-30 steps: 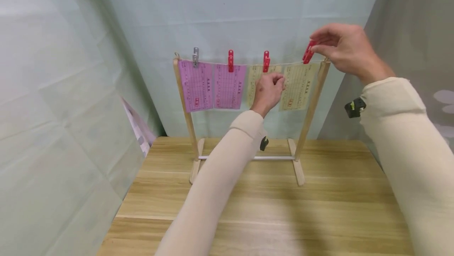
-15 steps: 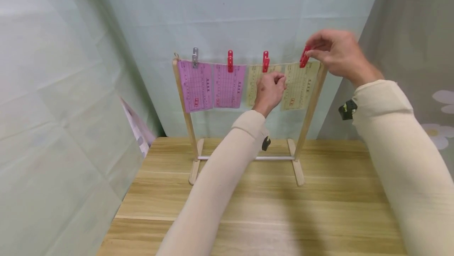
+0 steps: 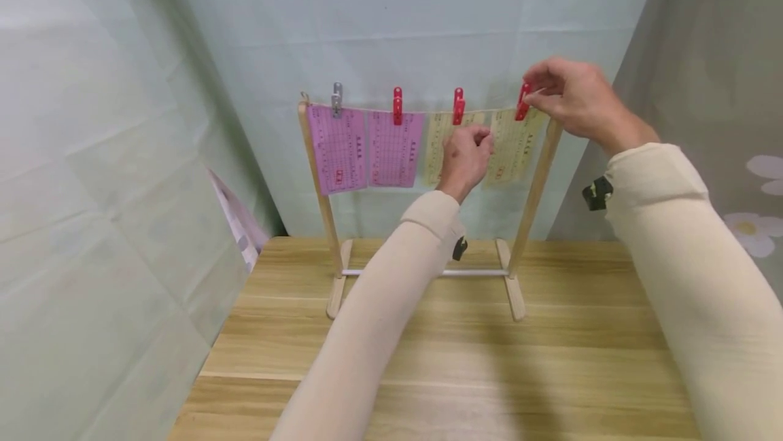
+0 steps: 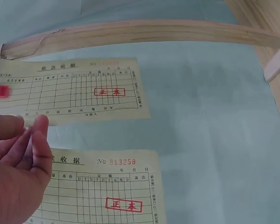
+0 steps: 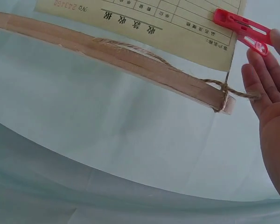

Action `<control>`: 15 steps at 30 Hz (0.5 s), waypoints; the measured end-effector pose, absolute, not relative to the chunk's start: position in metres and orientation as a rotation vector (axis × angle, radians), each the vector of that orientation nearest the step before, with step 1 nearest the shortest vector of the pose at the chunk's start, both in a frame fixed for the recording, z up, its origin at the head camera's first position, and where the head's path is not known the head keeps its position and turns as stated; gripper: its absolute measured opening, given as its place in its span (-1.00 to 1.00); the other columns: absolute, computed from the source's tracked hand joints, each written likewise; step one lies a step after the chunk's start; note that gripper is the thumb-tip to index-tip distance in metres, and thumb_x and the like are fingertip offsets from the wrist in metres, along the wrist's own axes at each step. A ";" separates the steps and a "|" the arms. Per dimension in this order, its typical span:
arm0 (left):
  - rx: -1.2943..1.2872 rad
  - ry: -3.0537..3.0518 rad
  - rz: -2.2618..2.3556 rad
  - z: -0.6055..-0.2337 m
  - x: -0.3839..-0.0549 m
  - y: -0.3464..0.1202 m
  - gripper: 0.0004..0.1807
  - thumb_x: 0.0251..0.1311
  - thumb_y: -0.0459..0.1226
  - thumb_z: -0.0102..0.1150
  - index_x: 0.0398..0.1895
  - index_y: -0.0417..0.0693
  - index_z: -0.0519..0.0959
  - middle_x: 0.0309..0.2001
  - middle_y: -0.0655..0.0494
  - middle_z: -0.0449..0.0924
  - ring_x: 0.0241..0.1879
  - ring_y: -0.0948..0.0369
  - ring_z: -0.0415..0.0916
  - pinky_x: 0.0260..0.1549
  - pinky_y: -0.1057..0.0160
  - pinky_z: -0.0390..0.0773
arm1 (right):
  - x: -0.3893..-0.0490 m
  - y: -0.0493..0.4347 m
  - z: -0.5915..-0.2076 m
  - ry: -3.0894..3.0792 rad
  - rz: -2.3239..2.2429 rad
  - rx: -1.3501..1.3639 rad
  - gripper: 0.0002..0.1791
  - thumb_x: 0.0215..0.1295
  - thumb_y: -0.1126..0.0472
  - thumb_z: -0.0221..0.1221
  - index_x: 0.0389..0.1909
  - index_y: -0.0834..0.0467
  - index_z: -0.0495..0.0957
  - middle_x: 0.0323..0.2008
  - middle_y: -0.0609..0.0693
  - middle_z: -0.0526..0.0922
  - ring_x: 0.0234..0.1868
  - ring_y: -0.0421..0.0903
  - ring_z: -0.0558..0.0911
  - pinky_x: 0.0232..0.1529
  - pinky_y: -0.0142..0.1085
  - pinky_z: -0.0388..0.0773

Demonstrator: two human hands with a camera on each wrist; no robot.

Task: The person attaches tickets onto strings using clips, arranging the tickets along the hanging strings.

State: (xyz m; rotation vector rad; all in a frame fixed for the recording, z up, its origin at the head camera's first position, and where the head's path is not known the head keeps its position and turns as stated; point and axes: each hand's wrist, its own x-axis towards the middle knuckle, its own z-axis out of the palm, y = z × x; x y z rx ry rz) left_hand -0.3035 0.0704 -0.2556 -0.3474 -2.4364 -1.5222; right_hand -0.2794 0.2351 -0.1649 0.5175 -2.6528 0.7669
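At the right end of a string, my right hand (image 3: 578, 98) pinches a red clothespin (image 3: 522, 112) by its upper end. The clothespin's jaws straddle the top edge of a pale yellow receipt (image 3: 516, 145), as the right wrist view also shows. My left hand (image 3: 466, 159) pinches that receipt's left edge between thumb and fingers. Behind the left hand hangs another yellow receipt (image 3: 436, 142), partly covered by it, under a second red clothespin (image 3: 459, 107). Close to the right hand's fingers is the knotted twine (image 5: 224, 87) on the wooden post (image 5: 144, 60).
Two pink receipts (image 3: 391, 155) hang at left, one under a red clothespin (image 3: 397, 105), the other under a grey clothespin (image 3: 337, 100). The wooden stand (image 3: 541, 176) rests on a wood-grain table (image 3: 293, 346), with pale cloth (image 3: 428, 13) behind.
My right hand has brought the red clothespin down and left onto the right yellow receipt's top edge. The left hand has stayed nearly still.
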 end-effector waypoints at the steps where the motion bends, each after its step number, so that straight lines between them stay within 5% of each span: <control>1: -0.351 -2.445 -1.503 -0.256 -0.303 0.070 -0.76 0.43 -0.23 0.16 0.05 -0.06 0.68 -0.20 0.19 0.70 -0.23 0.35 0.58 -0.26 0.44 0.56 | -0.280 0.235 -0.165 -2.655 0.764 0.518 -0.57 0.45 0.32 0.14 0.28 0.33 0.39 0.21 0.28 0.52 0.24 0.21 0.50 0.22 0.10 0.42; 9: -0.532 -2.499 -1.268 -0.265 -0.295 0.056 -0.74 0.42 -0.18 0.17 0.04 -0.07 0.70 -0.11 0.13 0.73 -0.15 0.32 0.61 -0.18 0.44 0.56 | -0.267 0.238 -0.173 -2.504 0.665 0.604 -0.54 0.39 0.30 0.23 0.26 0.32 0.47 0.28 0.24 0.49 0.28 0.26 0.46 0.28 0.11 0.37; 15: -0.715 -2.510 -1.004 -0.278 -0.291 0.035 -0.73 0.42 -0.17 0.17 0.02 -0.10 0.70 -0.07 0.07 0.73 -0.09 0.24 0.64 -0.10 0.34 0.58 | -0.251 0.242 -0.199 -2.164 0.582 0.794 -0.74 0.22 0.49 0.29 -0.05 0.38 0.65 -0.07 0.22 0.70 -0.11 0.11 0.63 0.08 -0.52 0.38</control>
